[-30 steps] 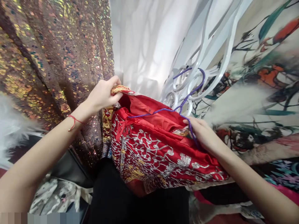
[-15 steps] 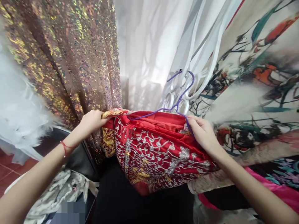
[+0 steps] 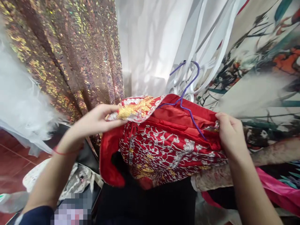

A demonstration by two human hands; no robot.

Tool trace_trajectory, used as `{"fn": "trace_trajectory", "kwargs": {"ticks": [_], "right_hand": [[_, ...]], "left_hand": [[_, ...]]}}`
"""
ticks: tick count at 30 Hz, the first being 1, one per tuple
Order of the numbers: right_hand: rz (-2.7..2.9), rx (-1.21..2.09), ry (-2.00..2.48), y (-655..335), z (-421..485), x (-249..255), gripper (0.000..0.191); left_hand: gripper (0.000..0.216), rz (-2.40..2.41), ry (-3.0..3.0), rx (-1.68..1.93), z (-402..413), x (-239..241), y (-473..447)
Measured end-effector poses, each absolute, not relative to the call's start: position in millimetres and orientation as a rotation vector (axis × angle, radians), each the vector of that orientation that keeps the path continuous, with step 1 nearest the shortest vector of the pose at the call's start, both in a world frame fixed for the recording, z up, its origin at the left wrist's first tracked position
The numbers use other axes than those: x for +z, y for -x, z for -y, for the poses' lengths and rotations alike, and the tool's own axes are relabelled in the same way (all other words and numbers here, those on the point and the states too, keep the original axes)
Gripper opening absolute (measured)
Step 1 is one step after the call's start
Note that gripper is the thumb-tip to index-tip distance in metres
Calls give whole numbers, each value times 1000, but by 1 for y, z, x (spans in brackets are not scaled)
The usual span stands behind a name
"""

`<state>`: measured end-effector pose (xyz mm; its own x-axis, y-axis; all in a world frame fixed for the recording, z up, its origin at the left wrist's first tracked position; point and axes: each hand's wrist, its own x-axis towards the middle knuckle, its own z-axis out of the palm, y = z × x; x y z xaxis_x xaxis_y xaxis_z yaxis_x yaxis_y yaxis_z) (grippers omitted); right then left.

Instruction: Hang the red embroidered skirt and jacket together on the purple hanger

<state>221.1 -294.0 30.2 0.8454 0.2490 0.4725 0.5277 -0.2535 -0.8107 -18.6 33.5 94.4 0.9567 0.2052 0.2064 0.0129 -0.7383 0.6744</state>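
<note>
A red garment [image 3: 168, 147] with silver and gold embroidery lies bunched in front of me, with a thin purple hanger [image 3: 187, 93] partly inside its red-lined opening. My left hand [image 3: 96, 120] pinches the gold-embroidered collar flap [image 3: 136, 107] and holds it turned over toward the right. My right hand [image 3: 231, 136] is closed on the garment's right edge, close to the hanger's arm. The hanger's hook stands up against white scrolled metalwork [image 3: 185, 81].
A sequined gold-brown fabric [image 3: 70, 53] hangs at the left, white feathery material [image 3: 21, 103] beside it. White curtain [image 3: 152, 47] hangs behind. Painted floral fabric [image 3: 257, 62] fills the right, pink cloth [image 3: 276, 187] below it. Black cloth [image 3: 145, 203] and a dotted white garment [image 3: 77, 181] lie low.
My left hand has lifted the collar flap and folded it over rightward, exposing the gold embroidery and a red sleeve opening. My right hand slid right along the garment's edge.
</note>
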Motion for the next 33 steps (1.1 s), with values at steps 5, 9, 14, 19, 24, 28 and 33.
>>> {"fn": "trace_trajectory", "kwargs": {"ticks": [5, 9, 14, 19, 24, 28, 33], "right_hand": [[690, -479, 2051, -201, 291, 19, 37], [716, -463, 2131, -188, 288, 21, 36], [766, -435, 2157, -189, 287, 24, 32], [781, -423, 2143, -190, 287, 23, 27], [841, -407, 2102, -194, 285, 18, 25], [908, -544, 2065, -203, 282, 19, 24], [982, -507, 2019, -207, 278, 34, 19]], "left_hand": [[24, -408, -2768, 496, -3, 14, -14], [21, -621, -2604, 661, 3, -38, -26], [23, -525, -2407, 914, 13, -52, -32], [31, -444, -2268, 1075, 33, -45, -37], [40, -490, -1894, 1561, 19, -28, -31], [44, -466, -1877, 1780, -1, 3, -24], [36, -527, -2031, 1882, -11, 6, -15]]}}
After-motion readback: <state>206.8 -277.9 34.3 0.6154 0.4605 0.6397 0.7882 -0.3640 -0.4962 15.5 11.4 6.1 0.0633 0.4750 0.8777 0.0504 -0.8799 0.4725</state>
